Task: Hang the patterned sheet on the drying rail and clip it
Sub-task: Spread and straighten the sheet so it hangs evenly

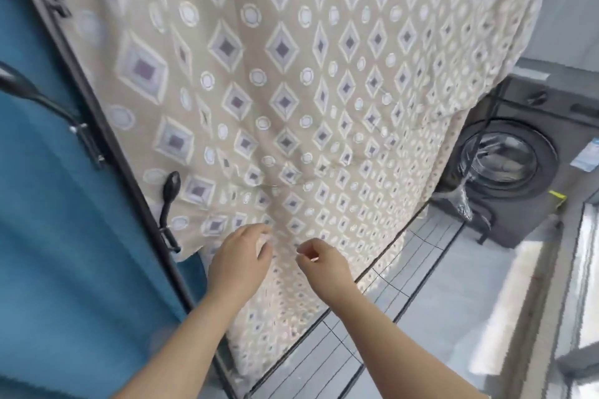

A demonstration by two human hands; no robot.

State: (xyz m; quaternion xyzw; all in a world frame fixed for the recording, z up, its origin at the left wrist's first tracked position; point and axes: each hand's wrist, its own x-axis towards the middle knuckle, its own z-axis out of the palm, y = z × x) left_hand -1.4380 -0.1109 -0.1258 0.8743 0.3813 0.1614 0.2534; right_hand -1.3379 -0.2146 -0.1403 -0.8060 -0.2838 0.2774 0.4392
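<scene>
Patterned sheet (291, 74); seemingly in left hand (241, 256)

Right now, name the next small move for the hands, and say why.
Probably draw the patterned sheet down and sideways to smooth it. The left hand grips the fabric, the right hand curls its fingers beside it, creases fan up above them, and a black clip sits at the sheet's left edge.

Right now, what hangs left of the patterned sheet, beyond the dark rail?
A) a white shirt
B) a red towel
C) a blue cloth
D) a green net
C: a blue cloth hangs left of the dark rail, beside the patterned sheet.
</scene>
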